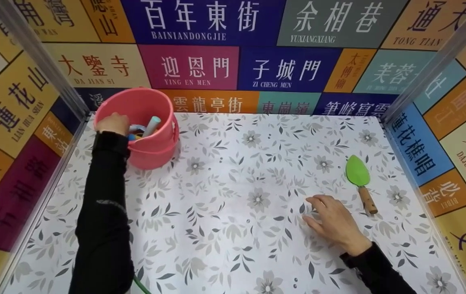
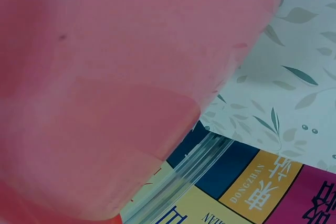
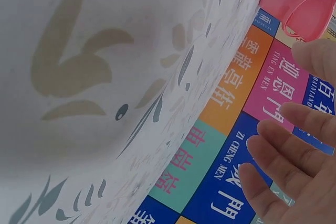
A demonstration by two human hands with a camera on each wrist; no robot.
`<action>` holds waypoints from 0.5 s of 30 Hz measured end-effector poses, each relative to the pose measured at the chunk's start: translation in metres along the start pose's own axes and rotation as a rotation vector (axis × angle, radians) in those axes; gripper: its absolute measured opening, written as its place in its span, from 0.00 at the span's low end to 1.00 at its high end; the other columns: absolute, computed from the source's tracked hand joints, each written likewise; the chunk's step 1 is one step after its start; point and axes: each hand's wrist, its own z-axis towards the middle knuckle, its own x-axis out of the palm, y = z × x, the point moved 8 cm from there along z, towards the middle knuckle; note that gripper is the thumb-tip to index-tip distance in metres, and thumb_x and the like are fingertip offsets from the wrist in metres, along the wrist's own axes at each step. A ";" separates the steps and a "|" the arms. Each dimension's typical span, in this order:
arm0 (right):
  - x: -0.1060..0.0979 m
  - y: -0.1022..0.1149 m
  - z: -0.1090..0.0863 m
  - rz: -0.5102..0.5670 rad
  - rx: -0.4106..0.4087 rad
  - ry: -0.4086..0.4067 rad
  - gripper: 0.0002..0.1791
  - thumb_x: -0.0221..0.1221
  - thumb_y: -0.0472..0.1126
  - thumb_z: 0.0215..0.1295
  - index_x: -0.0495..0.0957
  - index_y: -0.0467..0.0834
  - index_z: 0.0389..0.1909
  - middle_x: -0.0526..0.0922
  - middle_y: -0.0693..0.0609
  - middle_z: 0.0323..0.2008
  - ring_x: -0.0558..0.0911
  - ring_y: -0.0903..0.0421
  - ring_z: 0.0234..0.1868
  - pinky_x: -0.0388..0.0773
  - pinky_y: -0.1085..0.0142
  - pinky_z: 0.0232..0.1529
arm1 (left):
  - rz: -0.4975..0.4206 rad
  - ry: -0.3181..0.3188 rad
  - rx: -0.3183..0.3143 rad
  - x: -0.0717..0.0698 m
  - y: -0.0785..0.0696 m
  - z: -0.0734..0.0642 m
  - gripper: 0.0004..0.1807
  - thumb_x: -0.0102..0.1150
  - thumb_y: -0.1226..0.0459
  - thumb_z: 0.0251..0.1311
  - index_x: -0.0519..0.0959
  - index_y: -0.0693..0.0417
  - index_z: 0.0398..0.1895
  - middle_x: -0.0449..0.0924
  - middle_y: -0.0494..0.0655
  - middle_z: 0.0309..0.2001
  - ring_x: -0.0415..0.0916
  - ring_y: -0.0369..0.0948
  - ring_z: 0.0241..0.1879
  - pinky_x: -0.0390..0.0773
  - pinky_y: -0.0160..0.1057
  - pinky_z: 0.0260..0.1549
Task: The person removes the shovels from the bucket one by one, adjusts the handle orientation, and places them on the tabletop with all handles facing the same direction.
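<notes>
The bucket (image 1: 151,153), pink, stands on the desk (image 1: 220,179), which has a leaf-and-flower print. The left hand (image 1: 112,121) is at the bucket's near left rim, bent over into its mouth; its fingers are mostly hidden there, so I cannot tell whether they grip the rim or something inside. The left wrist view shows chiefly the bucket's pink surface, close up. Within the bucket are a pale green cylinder (image 1: 152,125), leaning up at the right, and some blue and yellow pieces, partly covered.

The right hand (image 1: 335,222) is well to the right of the bucket and nearer the person, fingers apart, slightly bent and holding nothing. Farther right from the bucket, just beyond that hand, lies the trowel (image 1: 358,173), green-bladed with a brown handle. Behind the bucket rises a wall (image 1: 188,67) of coloured name panels.
</notes>
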 end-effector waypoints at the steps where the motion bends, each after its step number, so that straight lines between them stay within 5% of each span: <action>1: 0.000 0.000 0.000 0.001 0.004 0.002 0.25 0.73 0.44 0.49 0.79 0.39 0.47 0.83 0.40 0.41 0.83 0.42 0.40 0.82 0.50 0.37 | -0.001 -0.009 0.004 -0.001 0.000 0.000 0.18 0.48 0.69 0.70 0.76 0.70 0.57 0.74 0.74 0.59 0.78 0.72 0.52 0.78 0.71 0.47; 8: -0.002 -0.001 0.001 -0.001 0.012 0.002 0.25 0.73 0.44 0.50 0.79 0.38 0.48 0.82 0.40 0.42 0.83 0.42 0.41 0.82 0.50 0.39 | -0.031 -0.084 0.033 -0.007 -0.001 -0.006 0.17 0.47 0.68 0.69 0.77 0.73 0.52 0.77 0.75 0.54 0.79 0.71 0.49 0.79 0.67 0.48; 15: -0.002 -0.001 0.002 0.003 0.031 0.020 0.26 0.73 0.44 0.51 0.79 0.37 0.49 0.83 0.39 0.43 0.83 0.41 0.42 0.82 0.49 0.40 | 0.002 -0.151 0.081 -0.014 -0.004 -0.009 0.25 0.63 0.57 0.62 0.80 0.75 0.47 0.79 0.76 0.48 0.79 0.71 0.45 0.79 0.66 0.46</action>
